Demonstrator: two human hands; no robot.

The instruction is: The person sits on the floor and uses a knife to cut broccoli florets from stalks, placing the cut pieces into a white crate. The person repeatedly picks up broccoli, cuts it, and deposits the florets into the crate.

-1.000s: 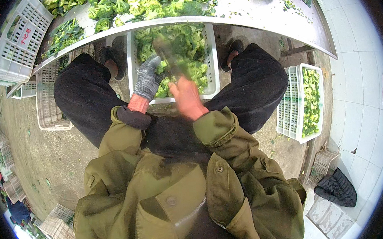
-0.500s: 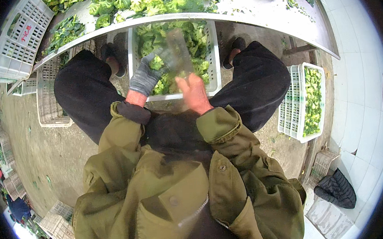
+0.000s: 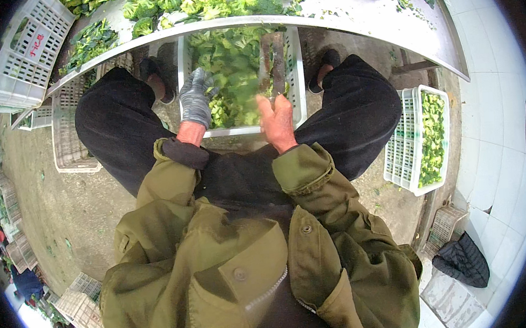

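My left hand [image 3: 196, 101], in a grey knitted glove, is over the left side of a white crate [image 3: 298, 70] between my knees. Its fingers are apart, and no broccoli piece shows in its grip. My bare right hand [image 3: 277, 119] is closed round the handle end of a broad-bladed knife [image 3: 272, 63], whose stained blade points away from me over the crate's right side. Broccoli florets [image 3: 222, 57] fill the crate, and a patch of green in the middle is smeared by motion.
Beyond the crate, a metal table [image 3: 337, 3] bears a heap of broccoli [image 3: 203, 3]. Another white crate of cut broccoli [image 3: 431, 140] stands at the right by a tiled wall. Plastic crates [image 3: 69, 135] are at the left. A black jacket [image 3: 462, 261] lies at the lower right.
My left hand has moved left and let go of the floret it held. The knife in my right hand has moved right and is less blurred.
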